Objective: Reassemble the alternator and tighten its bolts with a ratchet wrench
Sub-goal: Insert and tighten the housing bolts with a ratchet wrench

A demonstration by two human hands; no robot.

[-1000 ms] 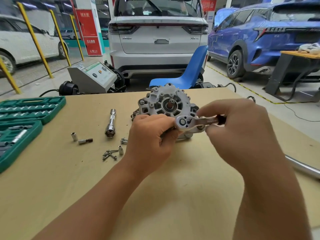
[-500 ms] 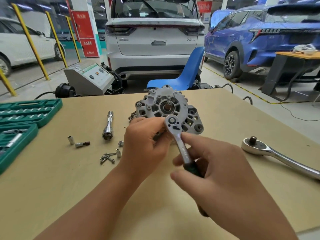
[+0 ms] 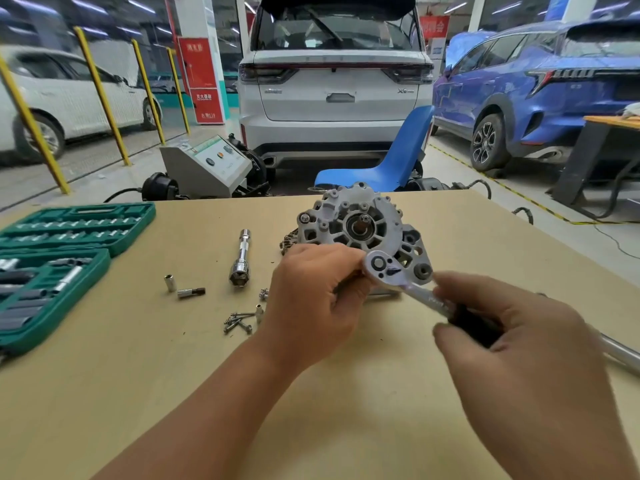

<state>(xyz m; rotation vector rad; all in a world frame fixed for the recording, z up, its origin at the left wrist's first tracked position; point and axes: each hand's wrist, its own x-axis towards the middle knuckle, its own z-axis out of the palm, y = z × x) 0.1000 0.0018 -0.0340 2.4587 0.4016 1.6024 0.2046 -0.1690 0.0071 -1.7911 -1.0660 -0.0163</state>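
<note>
Alternator (image 3: 360, 226), a rigid and probably heavy casting, is being steadied at its lower edge by the left hand (image 3: 311, 299), fingers curled on it, while the right hand (image 3: 519, 341) is gripping the ratchet wrench (image 3: 408, 282) by its dark handle.

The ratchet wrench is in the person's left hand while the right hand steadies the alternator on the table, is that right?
Not quite: the hands are swapped. In the head view the right hand grips the ratchet wrench by its dark handle, while the left hand steadies the alternator on the table.
</note>
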